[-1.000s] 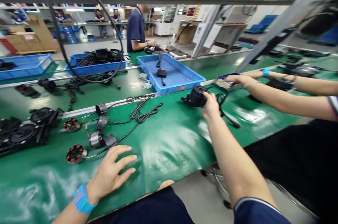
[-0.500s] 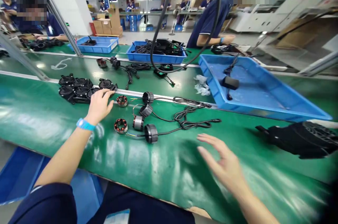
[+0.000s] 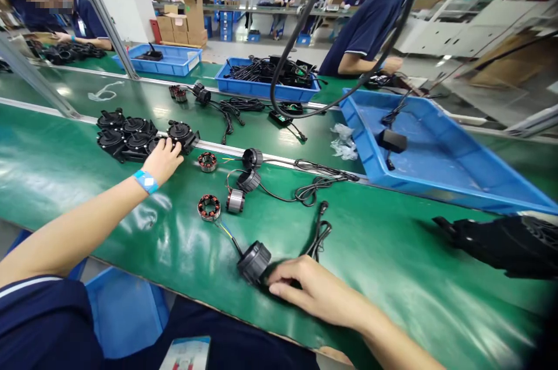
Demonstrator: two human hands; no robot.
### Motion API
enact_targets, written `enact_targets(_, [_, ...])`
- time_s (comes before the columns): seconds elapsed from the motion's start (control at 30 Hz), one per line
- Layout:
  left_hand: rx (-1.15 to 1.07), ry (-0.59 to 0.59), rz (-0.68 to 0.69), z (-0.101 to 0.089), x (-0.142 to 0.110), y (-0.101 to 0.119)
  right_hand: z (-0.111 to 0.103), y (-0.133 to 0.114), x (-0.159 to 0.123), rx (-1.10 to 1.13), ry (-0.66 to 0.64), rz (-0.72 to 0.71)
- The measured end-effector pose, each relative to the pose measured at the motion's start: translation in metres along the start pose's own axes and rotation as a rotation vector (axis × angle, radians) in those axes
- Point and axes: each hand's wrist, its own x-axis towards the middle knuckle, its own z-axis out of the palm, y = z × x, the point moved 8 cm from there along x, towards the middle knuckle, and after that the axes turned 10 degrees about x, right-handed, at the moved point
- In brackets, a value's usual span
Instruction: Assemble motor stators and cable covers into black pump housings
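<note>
My left hand [image 3: 163, 159] reaches far left to a cluster of black pump housings [image 3: 126, 138], and its fingers curl on the nearest housing [image 3: 183, 136]. My right hand [image 3: 314, 291] lies near the front edge of the green belt [image 3: 383, 259]. Its fingers are closed on a black round motor cap [image 3: 254, 262] whose black cable [image 3: 320, 233] trails behind it. Between my hands lie a copper-wound stator [image 3: 208, 207], a silver rotor [image 3: 235, 200], a second stator [image 3: 207, 161] and two more black caps [image 3: 251, 157] with cables.
A blue tray [image 3: 440, 184] with a black adapter [image 3: 391, 141] stands at the back right. A black pump [image 3: 501, 245] lies at the right. A thick cable [image 3: 300, 27] hangs overhead. A person in a navy shirt [image 3: 370, 27] works across the belt. A blue bin [image 3: 124, 315] sits below.
My right hand has come down onto the black cap, which now lies nearer the front edge than before. My left hand has closed on a housing at the cluster's edge.
</note>
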Motion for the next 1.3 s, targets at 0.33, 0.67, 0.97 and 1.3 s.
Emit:
enact_targets(0.33, [-0.201,0.12,-0.209,0.001,-0.017,-0.045,-0.021,-0.059,0.108,-0.666,0.383,-0.484])
enact_targets(0.67, [-0.473,0.893,-0.495,0.004,-0.183,-0.028,-0.005,-0.067,0.147,-0.658,0.416,-0.575])
enact_targets(0.97, [-1.218,-0.369,0.062,0.01,-0.098,-0.002,0.0,-0.067,0.154,-0.523,0.383,-0.564])
enact_targets(1.3, [-1.08,-0.386,0.159,-0.02,-0.137,0.038,0.001,-0.07,0.168,-0.647,0.282,-0.456])
